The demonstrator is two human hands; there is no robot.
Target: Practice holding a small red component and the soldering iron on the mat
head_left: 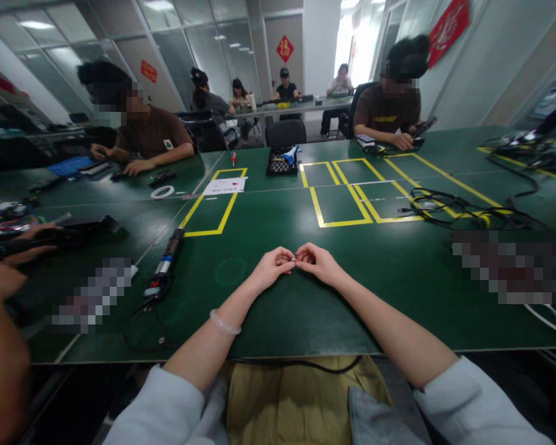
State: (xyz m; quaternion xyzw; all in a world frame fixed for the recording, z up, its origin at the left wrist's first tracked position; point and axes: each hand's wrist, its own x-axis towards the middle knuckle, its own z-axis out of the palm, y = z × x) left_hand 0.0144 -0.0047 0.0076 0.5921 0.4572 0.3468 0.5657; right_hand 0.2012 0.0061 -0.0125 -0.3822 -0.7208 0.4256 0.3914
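Observation:
Over the green table (269, 315), my left hand (274, 267) and my right hand (315, 262) meet fingertip to fingertip. Both are closed in a pinch around a tiny part (293, 259) with a metallic glint, too small for me to name. A speck of orange shows by the right fingertips. Which hand bears the part's weight I cannot tell. To the left of my hands lies a dark cylindrical device (165, 262) with a silver-blue band and a cable.
Yellow tape (345, 222) marks rectangles ahead. A black tray (282, 162), a paper sheet (225, 185), a red screwdriver (233, 159) and a white tape roll (162, 192) lie further off. Black cables (445, 204) tangle at right. Co-workers sit opposite; another person's arm (2, 346) is at left.

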